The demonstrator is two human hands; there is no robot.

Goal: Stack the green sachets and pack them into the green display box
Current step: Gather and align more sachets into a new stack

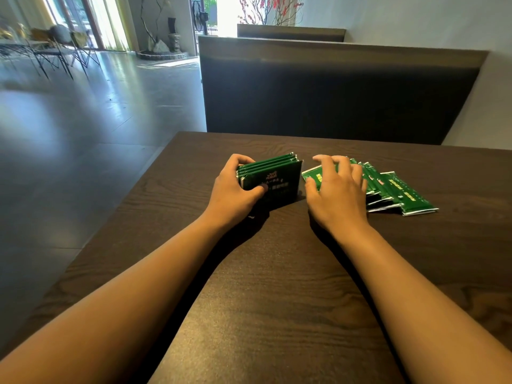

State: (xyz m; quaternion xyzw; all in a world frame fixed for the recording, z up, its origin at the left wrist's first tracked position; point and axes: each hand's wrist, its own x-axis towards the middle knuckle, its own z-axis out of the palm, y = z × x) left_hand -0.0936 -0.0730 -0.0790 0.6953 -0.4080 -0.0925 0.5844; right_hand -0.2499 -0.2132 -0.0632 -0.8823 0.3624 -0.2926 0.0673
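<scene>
Item: green box [279, 180], upright on the table [249, 286], several sachets standing inside; our left hand [235, 192] gripped its left end. Right of the box, our right hand [336, 189] lay spread, fingers relaxed, on the fanned sachets [399, 192]. We judged it best to square that fan into one even stack before lifting.

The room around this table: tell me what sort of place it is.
Probably a restaurant or café seating area: a dark wooden table faces a high-backed booth bench, and folding chairs stand near the tall curtained windows.
</scene>
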